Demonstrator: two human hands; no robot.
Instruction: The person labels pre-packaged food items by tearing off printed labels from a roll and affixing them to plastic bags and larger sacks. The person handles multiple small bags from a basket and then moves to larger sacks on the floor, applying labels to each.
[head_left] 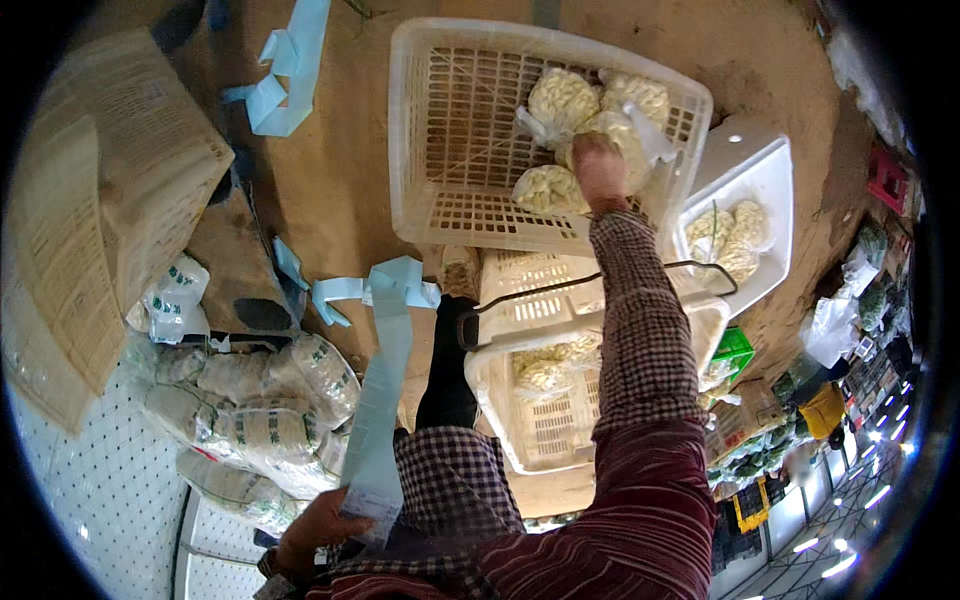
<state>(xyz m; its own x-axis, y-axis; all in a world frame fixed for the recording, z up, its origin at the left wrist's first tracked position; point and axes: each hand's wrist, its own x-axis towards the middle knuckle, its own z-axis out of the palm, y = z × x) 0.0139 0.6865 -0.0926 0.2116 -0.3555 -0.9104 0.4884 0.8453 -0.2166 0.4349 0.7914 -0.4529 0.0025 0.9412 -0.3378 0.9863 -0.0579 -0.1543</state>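
Note:
My right hand reaches far forward into a white slatted plastic crate. Its fingers are closed at the neck of one of several clear plastic bags of pale peeled garlic cloves, bunched at the crate's right end. Another bag of garlic cloves lies just left of that hand. Low on the left, my left hand grips the lower end of a long light blue paper strip. The strip runs forward and folds over on the brown floor.
A nearer white crate with a dark handle holds more cloves. Right of the far crate, a white foam box contains bagged cloves. Several full sacks are piled at left, below tilted pale crates. More blue strip lies on the floor.

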